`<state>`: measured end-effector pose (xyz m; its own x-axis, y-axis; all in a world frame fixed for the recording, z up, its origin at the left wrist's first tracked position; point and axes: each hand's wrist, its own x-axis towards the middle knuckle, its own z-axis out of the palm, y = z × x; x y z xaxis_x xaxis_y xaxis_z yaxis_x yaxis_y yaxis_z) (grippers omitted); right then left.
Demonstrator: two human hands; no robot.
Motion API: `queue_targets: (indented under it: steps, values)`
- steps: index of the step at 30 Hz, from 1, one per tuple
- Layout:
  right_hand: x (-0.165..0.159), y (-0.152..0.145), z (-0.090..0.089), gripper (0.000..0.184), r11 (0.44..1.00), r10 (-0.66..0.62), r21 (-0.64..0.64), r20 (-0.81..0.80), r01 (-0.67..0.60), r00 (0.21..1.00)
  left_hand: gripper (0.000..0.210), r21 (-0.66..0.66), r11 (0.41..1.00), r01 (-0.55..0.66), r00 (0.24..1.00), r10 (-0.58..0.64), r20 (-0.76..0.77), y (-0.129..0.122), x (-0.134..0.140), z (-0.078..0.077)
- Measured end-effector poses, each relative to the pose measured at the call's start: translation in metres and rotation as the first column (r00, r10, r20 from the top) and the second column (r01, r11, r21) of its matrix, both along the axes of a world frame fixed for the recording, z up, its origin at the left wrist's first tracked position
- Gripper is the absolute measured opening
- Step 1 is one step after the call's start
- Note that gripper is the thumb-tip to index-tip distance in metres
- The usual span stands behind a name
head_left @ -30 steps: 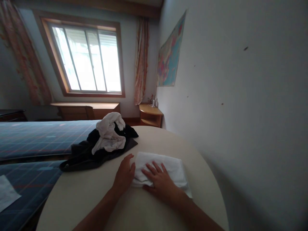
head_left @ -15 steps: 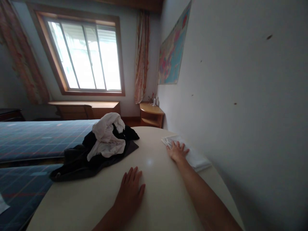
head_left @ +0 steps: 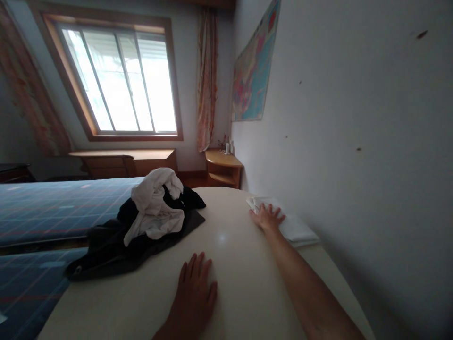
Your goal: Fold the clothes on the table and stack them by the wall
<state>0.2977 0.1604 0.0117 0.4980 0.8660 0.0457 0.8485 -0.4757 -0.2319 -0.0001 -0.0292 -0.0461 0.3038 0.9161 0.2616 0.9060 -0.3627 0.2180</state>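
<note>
My right hand (head_left: 268,218) rests palm down with spread fingers on a folded white cloth (head_left: 299,230), which lies at the right rim of the pale round table (head_left: 233,288) by the wall. Part of the cloth is hidden under the hand. Nearer to me, my left hand (head_left: 194,290) lies flat on the bare tabletop, fingers extended and holding nothing. To its upper left sits a heap of clothes: a crumpled white garment (head_left: 155,200) on top of dark garments (head_left: 116,255), one reaching over the table's left edge.
Left of the table are blue plaid mattresses (head_left: 71,208) with a dark gap between them. A white wall (head_left: 347,104) with a map (head_left: 255,71) borders the right side. A corner shelf (head_left: 223,160) and a low wooden desk (head_left: 152,160) stand beneath the window (head_left: 120,80).
The view has shifted slightly. My right hand and the white cloth under it appear a little farther right, while my left hand appears slightly lower. The clothes heap keeps its place on the table.
</note>
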Motion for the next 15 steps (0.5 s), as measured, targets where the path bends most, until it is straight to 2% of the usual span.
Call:
queue_targets:
  steps: [2,5,10,13,15]
  values:
    - [0.0,-0.008,0.004,0.078,0.998,0.065,-0.023,-0.028,-0.066,0.997,0.052,-0.005,1.0,-0.009,1.0,0.009,0.007,0.0,0.002,0.006]
    - [-0.011,-0.032,0.005,0.072,0.979,0.204,-0.031,0.016,-0.203,0.979,0.051,-0.025,0.999,-0.024,1.0,0.024,0.018,-0.002,0.004,0.017]
    - [-0.052,-0.095,-0.008,0.071,0.891,0.452,-0.07,0.035,-0.449,0.891,0.045,0.005,1.0,-0.031,0.992,0.03,0.124,0.004,0.0,0.026]
    - [-0.064,-0.126,-0.016,0.071,0.856,0.518,-0.026,0.024,-0.517,0.855,0.043,0.084,0.99,-0.115,0.964,0.091,0.249,0.022,-0.009,0.036]
    - [-0.063,-0.138,-0.018,0.068,0.84,0.542,0.012,0.019,-0.542,0.84,0.043,0.197,0.957,-0.212,0.939,0.144,0.312,0.039,-0.02,0.052]
